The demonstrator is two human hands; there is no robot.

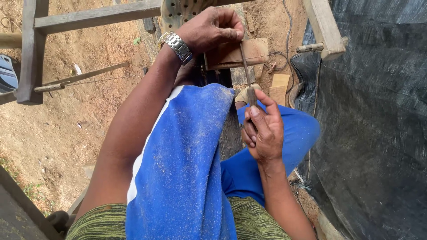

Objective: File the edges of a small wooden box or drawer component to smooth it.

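The left hand [212,27] has little room; the wooden frame rail [95,16] runs just above it, the flat wooden piece [235,53] lies under its fingers, and the raised blue-clad knee [187,146] fills the space below the wrist. The right hand [263,131] sits in a narrow gap; the thin blade [246,66] rises before it, the other blue leg [298,129] lies behind, and black sheeting [373,124] walls off that side. Leftward, sandy ground [84,115] lies open, crossed only by a slim stick [84,76].
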